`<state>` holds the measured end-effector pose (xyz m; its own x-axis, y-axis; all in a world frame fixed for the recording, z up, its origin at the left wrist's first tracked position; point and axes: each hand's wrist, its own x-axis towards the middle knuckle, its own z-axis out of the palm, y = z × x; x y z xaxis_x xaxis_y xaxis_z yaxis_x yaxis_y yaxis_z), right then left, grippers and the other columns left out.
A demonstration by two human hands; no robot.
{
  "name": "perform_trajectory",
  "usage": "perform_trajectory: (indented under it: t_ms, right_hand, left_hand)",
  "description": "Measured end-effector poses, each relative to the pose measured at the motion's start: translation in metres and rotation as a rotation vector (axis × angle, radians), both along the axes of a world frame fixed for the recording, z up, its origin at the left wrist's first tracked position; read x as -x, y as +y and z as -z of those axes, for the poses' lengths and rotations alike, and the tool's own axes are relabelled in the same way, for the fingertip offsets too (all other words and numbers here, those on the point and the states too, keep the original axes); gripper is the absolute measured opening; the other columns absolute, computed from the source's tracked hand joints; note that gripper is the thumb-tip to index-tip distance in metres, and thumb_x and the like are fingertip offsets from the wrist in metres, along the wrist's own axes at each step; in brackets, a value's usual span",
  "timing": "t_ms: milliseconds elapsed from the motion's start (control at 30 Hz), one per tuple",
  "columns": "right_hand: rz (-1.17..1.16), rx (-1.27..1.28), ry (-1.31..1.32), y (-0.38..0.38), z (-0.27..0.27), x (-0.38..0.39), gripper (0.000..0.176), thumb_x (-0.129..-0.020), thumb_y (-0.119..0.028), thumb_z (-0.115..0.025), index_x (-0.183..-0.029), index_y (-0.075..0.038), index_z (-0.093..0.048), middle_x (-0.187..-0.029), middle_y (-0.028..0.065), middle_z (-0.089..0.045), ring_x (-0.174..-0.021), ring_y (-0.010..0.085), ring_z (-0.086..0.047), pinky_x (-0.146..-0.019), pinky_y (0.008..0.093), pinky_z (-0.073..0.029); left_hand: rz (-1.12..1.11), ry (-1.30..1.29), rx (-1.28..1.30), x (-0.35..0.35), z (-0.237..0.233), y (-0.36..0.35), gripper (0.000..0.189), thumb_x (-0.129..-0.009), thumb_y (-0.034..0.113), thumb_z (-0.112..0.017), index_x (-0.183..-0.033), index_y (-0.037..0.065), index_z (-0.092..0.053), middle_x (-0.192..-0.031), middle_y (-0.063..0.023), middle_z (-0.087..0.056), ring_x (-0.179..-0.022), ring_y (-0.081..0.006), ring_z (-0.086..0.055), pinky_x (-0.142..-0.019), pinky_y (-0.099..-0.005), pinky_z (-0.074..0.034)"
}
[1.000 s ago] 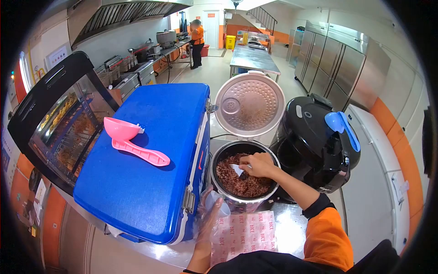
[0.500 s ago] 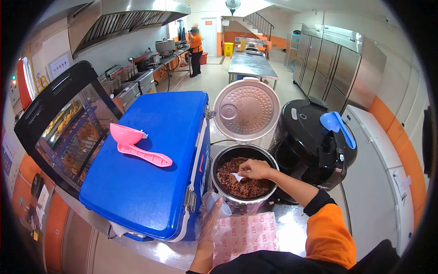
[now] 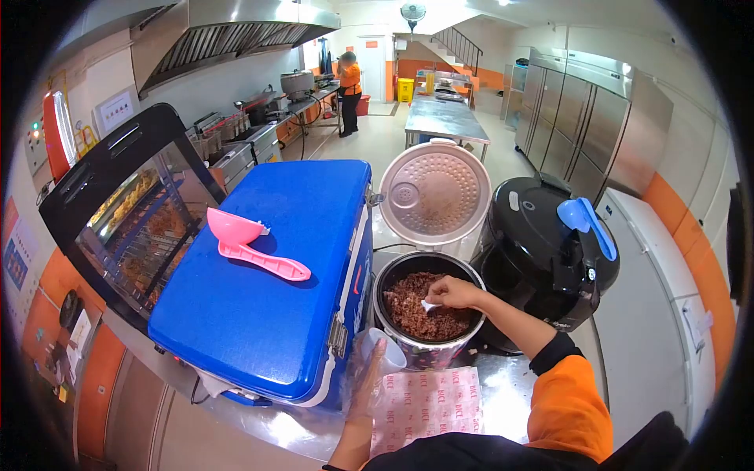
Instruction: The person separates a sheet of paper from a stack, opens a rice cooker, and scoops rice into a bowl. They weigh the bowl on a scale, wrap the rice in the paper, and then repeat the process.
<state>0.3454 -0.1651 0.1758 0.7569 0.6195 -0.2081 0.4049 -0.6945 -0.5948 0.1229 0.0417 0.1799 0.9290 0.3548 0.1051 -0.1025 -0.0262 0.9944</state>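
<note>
Dark reddish rice [image 3: 412,314] in the open cooker [image 3: 428,351], white utensil [image 3: 430,305] pinched over it by the right hand [image 3: 458,293]

The rice lies inside the round inner pot of the cooker, well below its rim. The right hand reaches in over the pot's right side with its fingers drawn together, pinching the white utensil between thumb and fingertips. The utensil's visible end meets the rice near the middle; its exact shape is mostly hidden by the fingers and the grains.

The left hand [image 3: 367,385] is low, between the blue cooler [image 3: 263,306] and the printed paper [image 3: 430,404]. It is curved around a translucent white cup [image 3: 393,357], fingers near the cup's side, with clear plastic [image 3: 351,375] about the hand. How tightly it closes cannot be told, since the plastic and the cup hide part of it. The cup is tilted, just beside the cooker's lower left side.

The cooker's dimpled lid [image 3: 438,192] is raised behind the pot. The printed paper lies flat on the metal counter [image 3: 503,388] in front of the cooker. A pink scoop [image 3: 259,250] rests on the cooler's top, to the left. To the right, a black cooker [image 3: 530,235] is closed, with a blue scoop [image 3: 585,220] on its lid. Far back, a person [image 3: 350,88] in orange and black stands by a worktop.
</note>
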Motion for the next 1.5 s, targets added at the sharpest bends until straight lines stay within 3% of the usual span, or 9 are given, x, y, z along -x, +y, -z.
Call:
perform_trajectory:
  t_ms: [367, 467, 567, 700, 900, 1000, 1200, 1367, 1500]
  right_hand:
    - [0.237, -0.355, -0.082, -0.044, -0.019, 0.003, 0.027, -0.085, -0.032, -0.064, -0.085, -0.005, -0.066, -0.065, 0.0034, -0.06, -0.061, 0.011, -0.052, -0.061, 0.0295, -0.044]
    - [0.337, -0.189, -0.179, -0.049, -0.059, 0.019, 0.031, -0.083, -0.041, -0.062, -0.087, -0.011, -0.067, -0.067, 0.0076, -0.064, -0.066, 0.0186, -0.062, -0.065, 0.0338, -0.047]
    - [0.362, 0.01, -0.336, -0.045, -0.104, 0.036, 0.03, -0.081, -0.045, -0.061, -0.088, -0.017, -0.069, -0.082, 0.0086, -0.069, -0.079, 0.0297, -0.067, -0.07, 0.0373, -0.05]
    - [0.29, 0.38, -0.496, -0.008, -0.16, 0.055, 0.029, -0.078, -0.037, -0.063, -0.092, -0.013, -0.071, -0.09, 0.0117, -0.069, -0.083, 0.0296, -0.067, -0.071, 0.0394, -0.051]
    - [0.079, 0.648, -0.831, 0.043, -0.172, 0.049, 0.019, -0.078, -0.024, -0.061, -0.088, -0.015, -0.073, -0.089, 0.009, -0.071, -0.082, 0.0244, -0.069, -0.067, 0.0373, -0.051]
    - [0.022, 0.579, -1.056, 0.045, -0.177, 0.061, 0.012, -0.076, -0.017, -0.06, -0.075, -0.014, -0.072, -0.076, 0.0091, -0.069, -0.074, 0.0246, -0.068, -0.064, 0.0376, -0.046]
    - [0.224, 0.46, -1.183, 0.015, -0.175, 0.104, 0.01, -0.078, -0.02, -0.061, -0.078, -0.015, -0.069, -0.072, 0.0074, -0.067, -0.068, 0.0215, -0.066, -0.072, 0.0325, -0.04]
    - [0.468, 0.034, -1.123, -0.009, -0.16, 0.119, 0.016, -0.081, -0.027, -0.061, -0.075, -0.013, -0.066, -0.064, 0.0085, -0.064, -0.06, 0.0262, -0.064, -0.058, 0.0394, -0.045]
    - [0.41, -0.047, -1.036, -0.008, -0.127, 0.111, 0.021, -0.082, -0.031, -0.061, -0.074, -0.012, -0.066, -0.06, 0.011, -0.062, -0.054, 0.0294, -0.062, -0.048, 0.0417, -0.045]
  left_hand:
    - [0.048, 0.01, 0.169, -0.061, -0.021, -0.005, 0.064, -0.086, 0.05, -0.059, -0.13, 0.006, -0.042, -0.119, -0.0141, -0.051, -0.108, -0.0263, -0.051, -0.087, -0.0377, -0.045]
    - [0.051, 0.046, 0.01, -0.103, -0.012, -0.006, 0.068, -0.085, 0.053, -0.059, -0.13, 0.007, -0.042, -0.124, -0.0151, -0.049, -0.109, -0.0281, -0.053, -0.086, -0.0397, -0.047]
    - [0.223, 0.099, 0.272, -0.115, -0.035, -0.023, 0.072, -0.083, 0.058, -0.058, -0.13, 0.007, -0.042, -0.12, -0.0132, -0.053, -0.108, -0.0267, -0.055, -0.081, -0.0399, -0.051]
    - [0.41, 0.275, 0.701, -0.151, -0.016, -0.048, 0.068, -0.08, 0.067, -0.053, -0.121, 0.012, -0.047, -0.112, -0.0094, -0.056, -0.097, -0.0248, -0.059, -0.066, -0.0348, -0.054]
    - [0.313, 0.34, 0.906, -0.164, -0.016, -0.079, 0.067, -0.084, 0.068, -0.042, -0.122, 0.013, -0.043, -0.111, -0.0127, -0.055, -0.093, -0.028, -0.059, -0.068, -0.038, -0.053]
    - [0.374, 0.371, 0.995, -0.166, -0.014, -0.071, 0.066, -0.085, 0.066, -0.04, -0.124, 0.012, -0.043, -0.112, -0.0141, -0.055, -0.094, -0.0303, -0.058, -0.071, -0.0393, -0.053]
    - [0.371, 0.362, 1.087, -0.163, -0.017, -0.054, 0.063, -0.087, 0.064, -0.037, -0.121, 0.012, -0.047, -0.11, -0.0167, -0.056, -0.092, -0.0334, -0.06, -0.069, -0.0385, -0.055]
    - [0.463, 0.358, 1.169, -0.175, -0.002, -0.04, 0.065, -0.087, 0.064, -0.035, -0.12, 0.01, -0.049, -0.105, -0.018, -0.059, -0.087, -0.0336, -0.062, -0.064, -0.0371, -0.056]
    - [0.423, 0.3, 1.061, -0.16, -0.016, -0.048, 0.064, -0.087, 0.064, -0.036, -0.12, 0.011, -0.049, -0.108, -0.0157, -0.059, -0.097, -0.0317, -0.06, -0.076, -0.0422, -0.055]
